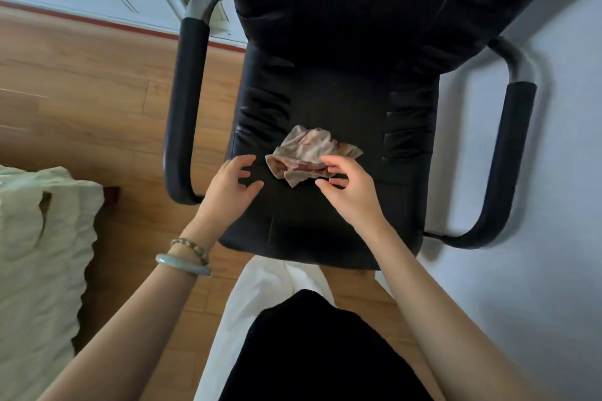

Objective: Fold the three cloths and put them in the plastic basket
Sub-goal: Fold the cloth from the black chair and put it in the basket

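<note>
A small crumpled cloth (pixel 309 153), beige with pinkish patches, lies on the seat of a black armchair (pixel 325 101). My left hand (pixel 229 184) hovers just left of the cloth with fingers loosely curled, holding nothing. My right hand (pixel 350 187) is at the cloth's near right edge, thumb and fingers spread and relaxed, fingertips close to the fabric but not gripping it. Only this one cloth is in view, and no plastic basket can be seen.
The chair has padded armrests on the left (pixel 185 107) and right (pixel 508 156). A bed with pale green bedding (pixel 39 254) stands at the left. Wooden floor (pixel 97 91) lies between the bed and chair; a white wall (pixel 553 270) is at the right.
</note>
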`<state>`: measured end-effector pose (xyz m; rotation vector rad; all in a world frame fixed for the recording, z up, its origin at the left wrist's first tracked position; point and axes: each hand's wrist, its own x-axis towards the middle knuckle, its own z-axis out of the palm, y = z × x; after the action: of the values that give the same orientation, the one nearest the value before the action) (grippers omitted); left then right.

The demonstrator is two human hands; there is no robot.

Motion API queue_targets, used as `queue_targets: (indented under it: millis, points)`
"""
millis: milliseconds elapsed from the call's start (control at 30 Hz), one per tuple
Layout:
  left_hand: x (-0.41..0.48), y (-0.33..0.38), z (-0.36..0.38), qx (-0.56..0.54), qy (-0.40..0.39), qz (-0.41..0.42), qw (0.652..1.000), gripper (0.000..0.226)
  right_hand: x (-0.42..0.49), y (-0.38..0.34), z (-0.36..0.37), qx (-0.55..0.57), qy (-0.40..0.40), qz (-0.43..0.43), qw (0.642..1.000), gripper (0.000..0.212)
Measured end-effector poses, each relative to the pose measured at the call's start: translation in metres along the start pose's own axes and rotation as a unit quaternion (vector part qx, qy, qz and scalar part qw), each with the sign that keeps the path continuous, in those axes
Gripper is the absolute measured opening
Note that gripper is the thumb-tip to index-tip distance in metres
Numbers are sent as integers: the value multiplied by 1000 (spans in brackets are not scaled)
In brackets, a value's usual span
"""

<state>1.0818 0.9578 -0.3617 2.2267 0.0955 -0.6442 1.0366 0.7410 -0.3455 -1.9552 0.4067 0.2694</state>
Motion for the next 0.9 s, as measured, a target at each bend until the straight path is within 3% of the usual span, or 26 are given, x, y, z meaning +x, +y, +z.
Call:
queue_targets:
  millis: [233, 367, 533, 700, 900]
  points:
    - [58, -37, 38, 153, 10, 46, 987, 61, 47, 28, 50, -54, -7, -35, 998, 32]
    - [79, -45, 57, 214, 20, 55, 975, 49, 57, 35, 50, -60, -2, -36, 998, 32]
    - [78, -48, 61, 200, 61, 61, 976, 16, 62, 38, 40, -77, -6, -37, 996, 33]
    - [81, -52, 67, 158, 39, 55, 985, 39, 67, 40, 45, -97, -28, -45, 994, 32]
    - [88, -56, 74, 136, 60, 54, 987, 19, 70, 46, 50, -102, -42, -33, 993, 35]
